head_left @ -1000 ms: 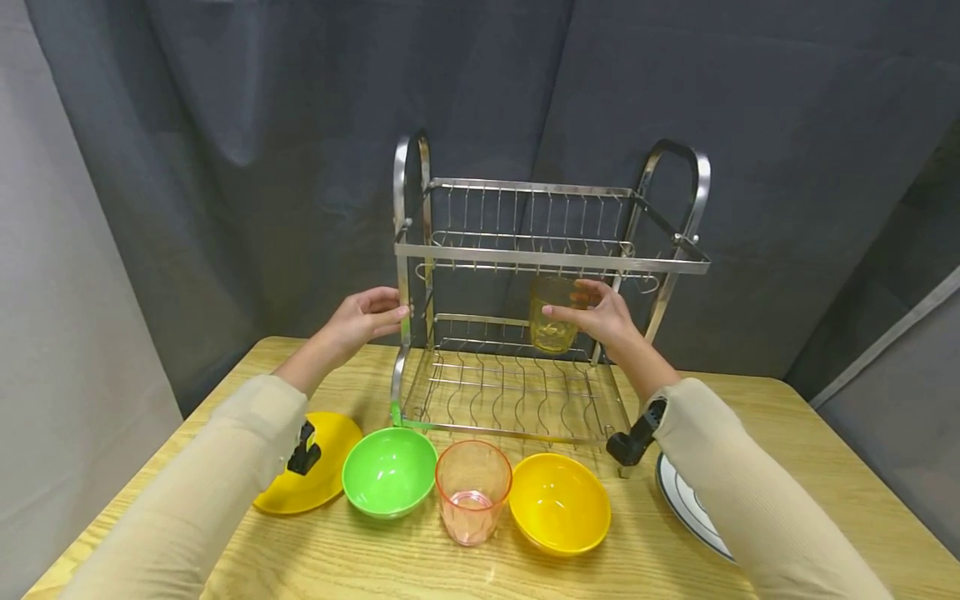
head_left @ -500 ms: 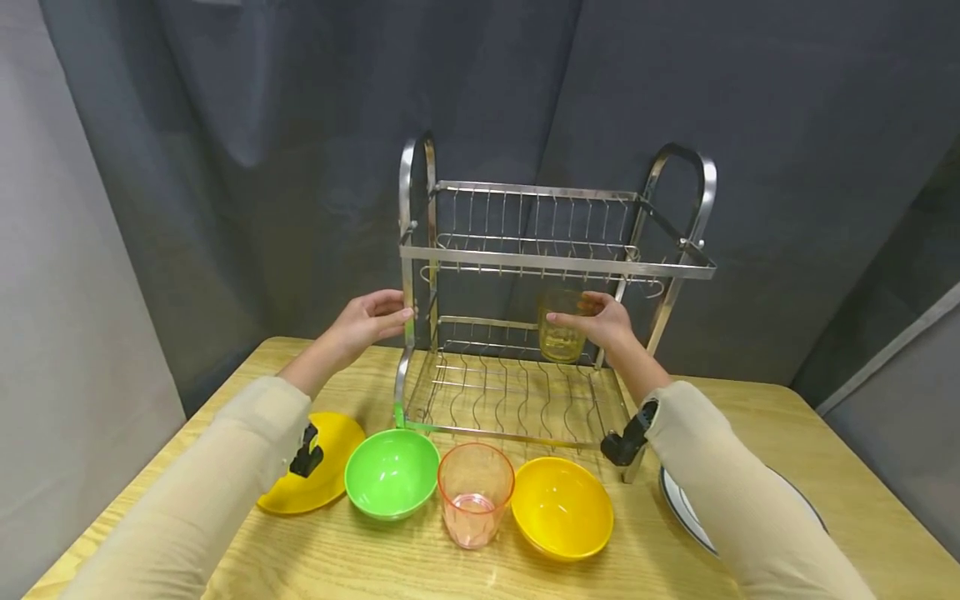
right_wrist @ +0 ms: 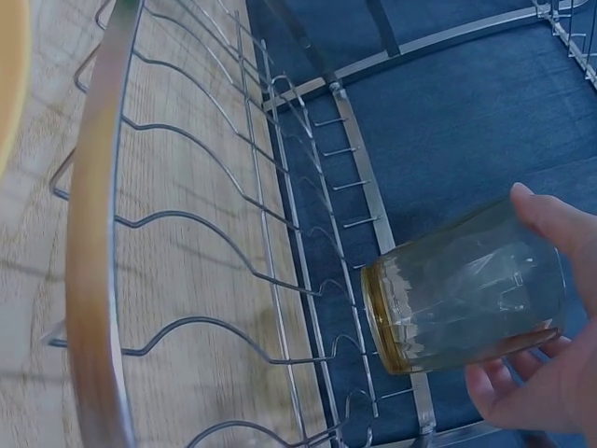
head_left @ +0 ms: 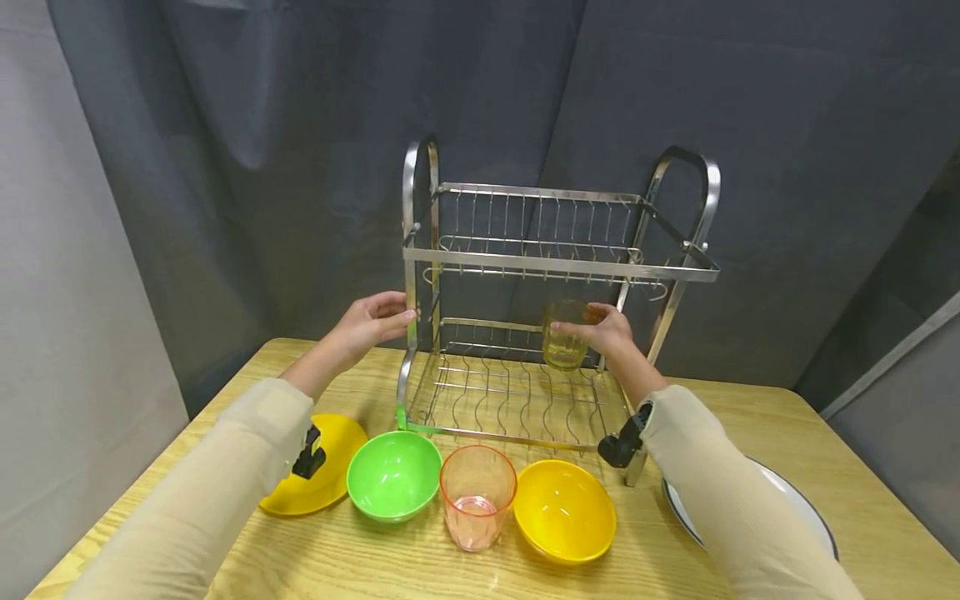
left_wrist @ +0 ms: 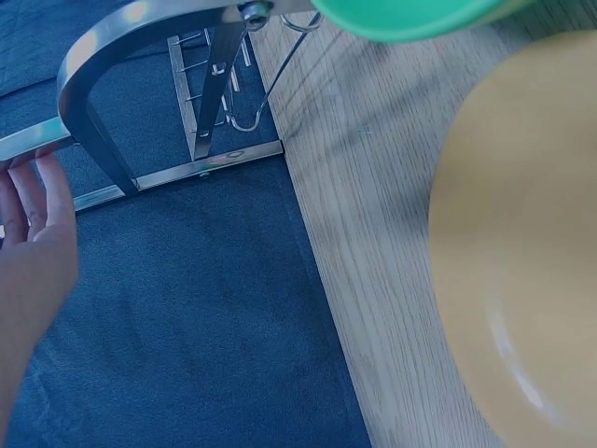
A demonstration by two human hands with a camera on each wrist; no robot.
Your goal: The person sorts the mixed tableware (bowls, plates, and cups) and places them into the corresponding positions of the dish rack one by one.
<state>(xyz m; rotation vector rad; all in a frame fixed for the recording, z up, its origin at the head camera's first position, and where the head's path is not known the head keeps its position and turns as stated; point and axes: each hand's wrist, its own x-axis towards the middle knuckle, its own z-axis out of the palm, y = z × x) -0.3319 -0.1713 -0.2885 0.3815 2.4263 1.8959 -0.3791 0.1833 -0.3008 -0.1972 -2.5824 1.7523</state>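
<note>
A clear yellow cup (head_left: pixel 564 357) is gripped by my right hand (head_left: pixel 611 333), thumb on the near side and fingers behind. It hangs upright between the tiers of a two-tier metal dish rack (head_left: pixel 517 260), above the right part of the lower tier. In the right wrist view the cup's base (right_wrist: pixel 384 317) faces the lower tier's wires (right_wrist: pixel 201 224); whether they touch I cannot tell. My left hand (head_left: pixel 369 323) holds the rack's left front post (head_left: pixel 411 329) between thumb and fingers. The left wrist view shows the fingertips (left_wrist: pixel 51 182) against the metal.
Along the rack's front stand a green bowl (head_left: pixel 393 475), a clear pink cup (head_left: pixel 474 508) and a yellow bowl (head_left: pixel 564 512). A yellow plate (head_left: pixel 337 458) lies left; a white dark-rimmed plate (head_left: pixel 802 508) is partly under my right sleeve. A dark curtain (head_left: pixel 315 125) hangs behind.
My right hand has lowered the yellow cup toward the lower tier, shifting slightly right. My left hand keeps its hold on the post. The head view has shifted a little.
</note>
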